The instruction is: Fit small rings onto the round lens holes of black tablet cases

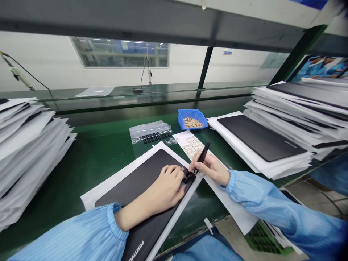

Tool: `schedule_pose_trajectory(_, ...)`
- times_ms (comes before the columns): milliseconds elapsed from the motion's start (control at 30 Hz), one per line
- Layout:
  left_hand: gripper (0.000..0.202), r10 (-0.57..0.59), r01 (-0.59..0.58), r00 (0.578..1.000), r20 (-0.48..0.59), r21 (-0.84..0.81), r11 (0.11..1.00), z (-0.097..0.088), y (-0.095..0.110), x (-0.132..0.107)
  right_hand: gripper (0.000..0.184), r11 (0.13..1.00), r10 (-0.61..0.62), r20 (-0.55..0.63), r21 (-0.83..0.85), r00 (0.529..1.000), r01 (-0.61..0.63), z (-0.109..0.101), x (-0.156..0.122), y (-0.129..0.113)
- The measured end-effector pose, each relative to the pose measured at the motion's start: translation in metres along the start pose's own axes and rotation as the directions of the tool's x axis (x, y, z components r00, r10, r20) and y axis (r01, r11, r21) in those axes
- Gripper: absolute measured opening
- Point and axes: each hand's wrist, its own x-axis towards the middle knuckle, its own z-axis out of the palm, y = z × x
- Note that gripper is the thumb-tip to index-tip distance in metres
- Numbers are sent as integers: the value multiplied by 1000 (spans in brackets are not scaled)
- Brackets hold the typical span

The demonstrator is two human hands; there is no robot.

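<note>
A black panel [146, 170] marked POSITIVO lies on a white sheet [98, 188] in front of me. My left hand [167, 186] rests on the panel, its fingers bent near a small round black part [185, 180] at the panel's corner. In my right hand [210, 166] I grip black tweezers [203, 154], tips pointing down at that same corner. Whether the tips pinch anything I cannot tell. Beyond the panel, rows of small black rings [156, 137] sit on a clear plastic bag [152, 127]. Small tan rings [193, 145] dot a white strip [239, 210] beside my right hand.
A blue bin [192, 119] holds many tan pieces. Stacked panels with white sheets [261, 145] stand at right, with a taller stack [301, 112] behind. Another tall stack [29, 156] rises at left. An overhead shelf [163, 21] spans the bench; a green crate [265, 239] sits below right.
</note>
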Motion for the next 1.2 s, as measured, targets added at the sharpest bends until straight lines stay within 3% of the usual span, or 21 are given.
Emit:
schedule_pose_trajectory(233,7,-9,9,1000,4,13,1000,0,2,0,9,938,-53,200,-326,978,117,-2,1,-5)
schedule_pose_trajectory(533,15,-6,6,1000,4,30,1000,0,1,0,11,915,-65,240,-374,969,154,-7,4,-9)
schedule_pose_trajectory(633,11,-4,4,1000,3,27,1000,0,2,0,13,895,-24,215,-431,976,117,-15,23,-16)
schedule_pose_trajectory(733,10,-7,7,1000,-3,29,1000,0,2,-1,12,863,47,159,-503,986,39,-18,60,-14)
schedule_pose_trajectory(933,9,-15,16,1000,-19,48,999,0,2,-1,17,802,162,85,-591,983,-82,-1,128,25)
schedule_pose_trajectory(1067,10,-18,19,1000,-20,48,999,0,1,-2,23,781,220,94,-613,971,-118,8,138,44)
schedule_pose_trajectory(1200,10,-17,17,1000,-11,37,999,0,1,-1,21,786,214,29,-599,976,-155,3,136,45)
